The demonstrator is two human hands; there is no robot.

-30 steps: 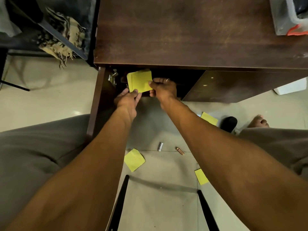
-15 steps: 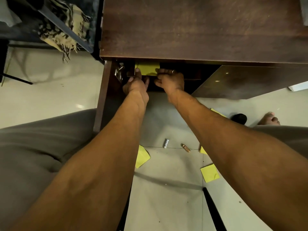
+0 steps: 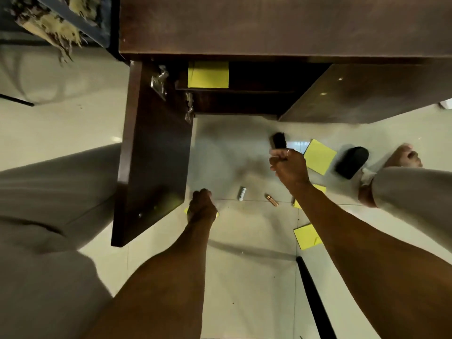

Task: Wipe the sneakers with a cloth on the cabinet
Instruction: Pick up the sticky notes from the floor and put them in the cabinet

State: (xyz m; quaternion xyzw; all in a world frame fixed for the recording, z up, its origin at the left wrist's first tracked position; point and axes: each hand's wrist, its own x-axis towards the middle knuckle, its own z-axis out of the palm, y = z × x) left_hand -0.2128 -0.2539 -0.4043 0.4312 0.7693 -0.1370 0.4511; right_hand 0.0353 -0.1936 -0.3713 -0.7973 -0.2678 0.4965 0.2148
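Right hand [image 3: 288,167]: fist clenched round a small black oblong object [image 3: 277,141], blurred, jutting above the knuckles; raised over the pale tiled floor [image 3: 244,289] before the cabinet opening.
Left hand [image 3: 202,207]: knuckles up, fingers curled under, lowered onto a yellow floor square [image 3: 186,211] just beside the lower corner of the open door; impossible to tell whether actually gripping it.
Between the hands: white cylindrical battery [image 3: 242,193] and copper-coloured cylindrical battery [image 3: 272,199], near each other on the floor, not touching.
Right of the right hand: large yellow square sheet [image 3: 318,156] flat on the floor; smaller yellow square sheet [image 3: 307,237] nearer the camera, beside the forearm.
Task cloth: flat yellow square cloth [image 3: 208,74] on the upper shelf of the dark brown wooden cabinet [image 3: 269,25], at the shelf's left end, near its front edge.
Door: dark brown cabinet door [image 3: 154,162] swung wide open on the left side.
Far right: black rounded shoe-like shape [image 3: 351,162] just beside a bare foot [image 3: 403,156]; unclear whether a sneaker.
Top left corner: fringed tan-and-black fabric [image 3: 49,28].
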